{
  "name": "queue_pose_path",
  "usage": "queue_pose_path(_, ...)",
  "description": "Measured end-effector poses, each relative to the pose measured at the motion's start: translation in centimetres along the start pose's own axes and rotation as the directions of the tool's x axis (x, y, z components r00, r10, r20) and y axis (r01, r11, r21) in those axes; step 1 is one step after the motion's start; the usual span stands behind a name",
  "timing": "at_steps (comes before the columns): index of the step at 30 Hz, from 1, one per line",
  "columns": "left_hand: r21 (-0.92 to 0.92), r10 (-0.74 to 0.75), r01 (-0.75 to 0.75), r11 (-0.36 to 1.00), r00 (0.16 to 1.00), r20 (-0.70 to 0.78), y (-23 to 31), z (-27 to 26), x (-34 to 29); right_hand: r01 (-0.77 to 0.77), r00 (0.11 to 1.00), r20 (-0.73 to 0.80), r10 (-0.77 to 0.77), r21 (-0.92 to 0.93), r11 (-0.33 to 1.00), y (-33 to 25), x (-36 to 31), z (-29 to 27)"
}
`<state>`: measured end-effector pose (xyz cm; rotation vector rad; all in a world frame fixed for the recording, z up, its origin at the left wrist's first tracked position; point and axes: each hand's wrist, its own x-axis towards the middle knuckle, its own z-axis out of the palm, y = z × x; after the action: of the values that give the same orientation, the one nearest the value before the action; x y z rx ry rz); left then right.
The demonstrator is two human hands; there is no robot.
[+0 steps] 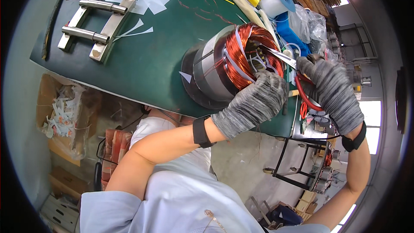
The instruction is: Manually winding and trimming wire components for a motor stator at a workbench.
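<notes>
One heavy-looking stator [221, 67], best held by its shell [208, 70]; left hand [262, 97] curled at delicate-looking wires [235, 47], pinch unclear; right hand [331, 89] clasps scissors [290, 61].

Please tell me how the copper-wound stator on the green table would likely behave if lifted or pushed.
The copper-wound stator is probably heavy for its size, given its dense wire coils and metallic-looking body. Its cylindrical shape could roll if pushed while sideways. The exposed wires might bend if squeezed.

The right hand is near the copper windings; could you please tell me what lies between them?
In the head view, the blades of the red-handled scissors lie between the right hand and the copper windings.
</notes>
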<state>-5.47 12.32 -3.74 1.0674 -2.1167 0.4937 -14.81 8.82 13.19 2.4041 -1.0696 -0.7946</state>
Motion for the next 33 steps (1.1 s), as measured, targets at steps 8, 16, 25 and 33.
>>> queue_pose_path(8, 0.032, -0.027, 0.026, 0.999, 0.999, 0.036, -0.4, -0.1, -0.4, 0.008, 0.999, 0.036, -0.008, 0.019, 1.0, -1.7, 2.7, -0.3)
queue_pose_path(16, -0.013, 0.002, -0.002, 1.0, 0.999, 0.041, -1.9, 0.2, -1.5, 0.013, 0.949, -0.283, 0.137, 0.47, 0.883, -1.3, 0.9, 5.6)
queue_pose_path(25, -0.562, 0.034, -0.092, 0.822, 0.993, -0.112, -8.3, -3.9, -1.6, -0.071, 0.587, -0.101, 0.803, 0.982, 0.175, -5.4, -4.9, 28.7)
queue_pose_path(33, -0.204, 0.183, -0.119, 0.972, 0.926, 0.332, -12.2, -6.1, 3.9, -0.058, 0.667, -0.354, 0.656, 0.852, 0.52, -13.3, 1.6, 26.7)
